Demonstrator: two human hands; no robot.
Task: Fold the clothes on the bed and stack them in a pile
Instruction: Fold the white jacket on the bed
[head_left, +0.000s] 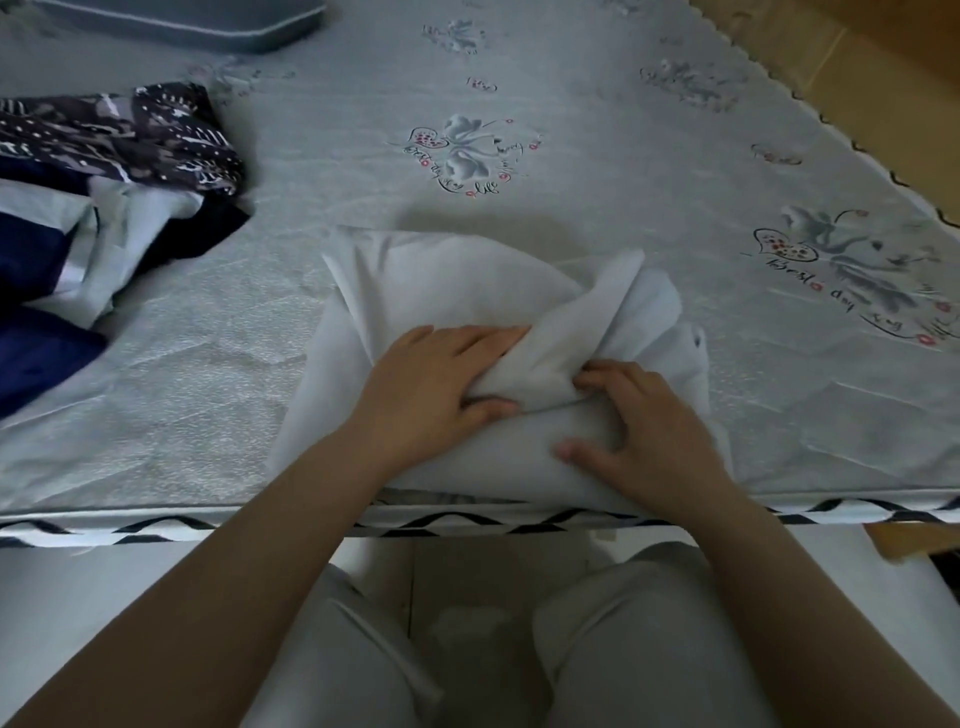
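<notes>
White garment (447, 280): plain, thin, unpatterned fabric, partly folded, lying on the bed (623, 171) at its near edge, directly in front of the person. Far portion lies flat and smooth; the middle is gathered into a raised ridge of cloth. The garment type cannot be determined. The ridge runs diagonally, from near-centre up toward the far right; the near folded edge runs roughly parallel to the bed edge.

Left hand (441, 384): grip clamped on the gathered fold, thumb beneath, fingers over it.

Right hand (639, 421): fingers curled, pinching the same fold from the right; thumb pressed on the lower layer.

Pile of dark patterned and navy clothes (104, 176): unfolded, at the left of the bed, well apart from the white garment.
</notes>
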